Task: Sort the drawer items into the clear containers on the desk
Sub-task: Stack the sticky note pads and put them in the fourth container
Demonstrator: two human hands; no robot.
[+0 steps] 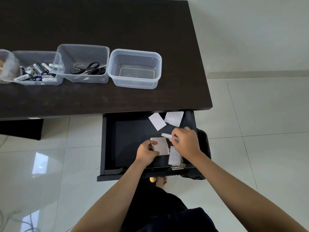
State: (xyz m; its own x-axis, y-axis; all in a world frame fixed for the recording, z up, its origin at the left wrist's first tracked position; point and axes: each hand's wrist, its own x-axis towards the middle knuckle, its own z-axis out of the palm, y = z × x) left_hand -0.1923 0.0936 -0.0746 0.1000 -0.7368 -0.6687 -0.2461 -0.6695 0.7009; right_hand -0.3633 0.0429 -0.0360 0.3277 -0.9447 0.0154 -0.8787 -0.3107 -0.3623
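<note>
Drawer [117, 139]: hands on seemingly unlettered pads [161, 145]

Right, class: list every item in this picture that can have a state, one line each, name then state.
drawer: pulled open, pads inside
rightmost container: upright, lidless, empty
scissors container: upright, lidless, holds closed scissors
battery container: lidless, holds batteries
left hand: gripping a pad stack
right hand: pinching one pad, lifted
two pads: lying loose at the drawer's back
</note>
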